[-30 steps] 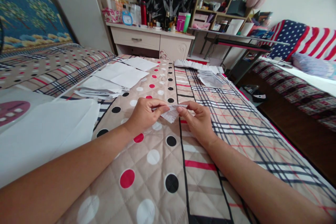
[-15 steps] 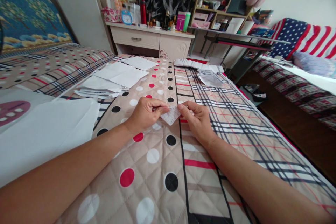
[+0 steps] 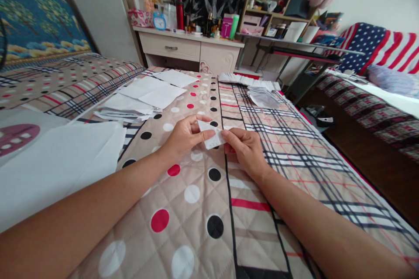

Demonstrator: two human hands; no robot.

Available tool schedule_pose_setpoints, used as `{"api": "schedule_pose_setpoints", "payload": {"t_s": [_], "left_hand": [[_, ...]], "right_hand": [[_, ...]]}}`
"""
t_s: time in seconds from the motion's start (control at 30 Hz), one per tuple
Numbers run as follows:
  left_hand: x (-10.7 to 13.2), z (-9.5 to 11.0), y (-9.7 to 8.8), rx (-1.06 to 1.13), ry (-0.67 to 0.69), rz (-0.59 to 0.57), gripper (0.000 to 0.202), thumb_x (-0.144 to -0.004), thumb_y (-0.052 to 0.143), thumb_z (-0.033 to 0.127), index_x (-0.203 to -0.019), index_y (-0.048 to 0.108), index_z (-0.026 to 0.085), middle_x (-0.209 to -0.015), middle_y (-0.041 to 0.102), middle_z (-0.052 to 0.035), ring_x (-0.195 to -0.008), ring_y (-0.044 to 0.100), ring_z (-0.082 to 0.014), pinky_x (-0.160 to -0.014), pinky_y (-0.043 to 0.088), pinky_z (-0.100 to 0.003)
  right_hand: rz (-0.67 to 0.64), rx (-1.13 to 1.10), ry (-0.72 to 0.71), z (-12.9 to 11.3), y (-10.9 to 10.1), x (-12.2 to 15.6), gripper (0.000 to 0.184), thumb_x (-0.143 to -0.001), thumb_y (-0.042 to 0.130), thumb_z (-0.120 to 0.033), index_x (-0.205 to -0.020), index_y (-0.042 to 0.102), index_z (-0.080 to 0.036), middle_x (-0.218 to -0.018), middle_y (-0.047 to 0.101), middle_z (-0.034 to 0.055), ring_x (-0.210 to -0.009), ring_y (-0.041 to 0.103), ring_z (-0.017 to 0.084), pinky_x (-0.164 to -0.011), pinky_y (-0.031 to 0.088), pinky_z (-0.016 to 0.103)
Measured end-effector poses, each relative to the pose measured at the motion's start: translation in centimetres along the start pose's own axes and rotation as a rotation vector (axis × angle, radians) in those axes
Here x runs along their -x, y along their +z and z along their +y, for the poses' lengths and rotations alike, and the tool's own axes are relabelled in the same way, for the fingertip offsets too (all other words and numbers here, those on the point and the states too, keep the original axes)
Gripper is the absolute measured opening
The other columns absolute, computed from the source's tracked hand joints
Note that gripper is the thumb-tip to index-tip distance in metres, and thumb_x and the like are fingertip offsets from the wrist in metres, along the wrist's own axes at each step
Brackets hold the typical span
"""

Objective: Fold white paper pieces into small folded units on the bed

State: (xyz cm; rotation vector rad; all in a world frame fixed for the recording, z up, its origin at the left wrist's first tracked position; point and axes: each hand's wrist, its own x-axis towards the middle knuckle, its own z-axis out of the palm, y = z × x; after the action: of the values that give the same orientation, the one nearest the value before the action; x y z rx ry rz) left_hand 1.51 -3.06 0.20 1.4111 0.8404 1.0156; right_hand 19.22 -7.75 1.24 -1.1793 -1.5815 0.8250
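Observation:
A small folded white paper slip [image 3: 211, 136] with faint print is pinched between both my hands just above the quilted bedspread [image 3: 203, 209]. My left hand [image 3: 185, 135] holds its left side with thumb and fingers closed on it. My right hand [image 3: 244, 148] grips the right end, fingers curled. Both forearms reach in from the bottom of the view.
A stack of white paper sheets [image 3: 140, 98] lies to the far left on the bed, and a large white sheet [image 3: 55, 165] sits near left. More folded papers [image 3: 258, 91] lie at the far right edge. A dresser [image 3: 186, 50] and cluttered shelves stand behind.
The slip has been turned from edge-on and flat to more upright, and my left fingers have shifted over its upper left part. Both hands stay in the same spot.

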Motion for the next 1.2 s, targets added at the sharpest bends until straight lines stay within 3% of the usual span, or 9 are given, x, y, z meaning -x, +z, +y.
{"api": "schedule_pose_setpoints", "payload": {"t_s": [0.1,0.2,0.3,0.5,0.7,0.87,1.03,1.2], "left_hand": [[0.0,-0.1,0.0,0.000,-0.098,-0.134,0.038,-0.072,0.075,0.047,-0.086,0.071,0.012,-0.076,0.073,-0.0063,-0.060,0.063,-0.0114,-0.055,0.047,-0.020],[0.0,-0.1,-0.1,-0.072,-0.116,-0.168,0.041,-0.076,0.070,0.052,-0.068,0.070,0.012,-0.068,0.071,-0.0069,-0.053,0.058,-0.0088,-0.051,0.043,-0.019],[-0.1,-0.3,-0.1,-0.085,-0.090,-0.110,0.037,-0.073,0.073,0.049,-0.067,0.068,0.013,-0.066,0.070,-0.0052,-0.052,0.058,-0.0089,-0.048,0.042,-0.019],[-0.3,-0.5,0.0,-0.115,0.077,0.106,0.034,-0.071,0.075,0.045,-0.064,0.063,0.014,-0.060,0.066,-0.0016,-0.052,0.057,-0.0100,-0.051,0.044,-0.020],[-0.2,-0.4,-0.1,-0.198,0.043,0.146,0.037,-0.075,0.070,0.049,-0.064,0.062,0.014,-0.050,0.057,0.0012,-0.042,0.045,-0.0077,-0.041,0.034,-0.020],[-0.3,-0.4,-0.6,-0.304,0.122,0.164,0.037,-0.080,0.063,0.045,-0.060,0.058,0.015,-0.046,0.045,0.0047,-0.043,0.037,-0.0067,-0.043,0.028,-0.021],[-0.6,-0.3,-1.0,-0.399,0.168,0.058,0.035,-0.081,0.060,0.039,-0.055,0.054,0.015,-0.048,0.042,0.0041,-0.047,0.035,-0.0074,-0.045,0.026,-0.021],[-0.4,-0.3,-0.6,-0.446,0.171,-0.123,0.035,-0.081,0.057,0.036,-0.054,0.051,0.016,-0.050,0.042,0.0041,-0.049,0.036,-0.0078,-0.047,0.028,-0.021]], "right_hand": [[0.082,-0.008,-0.030,0.0,-0.1,0.0,0.044,-0.091,0.055,-0.039,-0.054,0.055,-0.016,-0.052,0.051,-0.0017,-0.051,0.044,0.010,-0.053,0.033,0.025],[0.086,-0.025,-0.049,0.2,-0.2,-0.1,0.044,-0.092,0.055,-0.041,-0.056,0.057,-0.016,-0.054,0.053,-0.0008,-0.054,0.046,0.010,-0.055,0.035,0.025],[0.052,-0.054,-0.029,0.5,-0.1,-0.1,0.046,-0.091,0.056,-0.044,-0.055,0.057,-0.016,-0.054,0.053,-0.0007,-0.053,0.045,0.010,-0.054,0.034,0.025],[-0.077,-0.153,0.186,0.6,0.3,-0.1,0.046,-0.084,0.060,-0.055,-0.060,0.060,-0.016,-0.041,0.043,-0.0050,-0.037,0.029,0.007,-0.040,0.018,0.025],[-0.087,-0.119,0.138,0.7,0.3,-0.1,0.052,-0.082,0.061,-0.057,-0.051,0.050,-0.017,-0.041,0.033,-0.0061,-0.040,0.025,0.006,-0.041,0.015,0.026],[-0.151,-0.058,0.102,0.8,0.1,-0.1,0.061,-0.084,0.058,-0.060,-0.045,0.035,-0.019,-0.042,0.030,-0.0058,-0.042,0.022,0.006,-0.043,0.015,0.026],[-0.147,-0.103,0.111,1.0,0.2,-0.3,0.061,-0.085,0.049,-0.067,-0.048,0.039,-0.019,-0.043,0.033,-0.0051,-0.042,0.025,0.006,-0.043,0.018,0.025],[-0.092,-0.250,0.210,0.8,0.4,-0.3,0.050,-0.078,0.066,-0.054,-0.054,0.039,-0.020,-0.045,0.034,-0.0073,-0.040,0.027,0.006,-0.039,0.017,0.023]]}}
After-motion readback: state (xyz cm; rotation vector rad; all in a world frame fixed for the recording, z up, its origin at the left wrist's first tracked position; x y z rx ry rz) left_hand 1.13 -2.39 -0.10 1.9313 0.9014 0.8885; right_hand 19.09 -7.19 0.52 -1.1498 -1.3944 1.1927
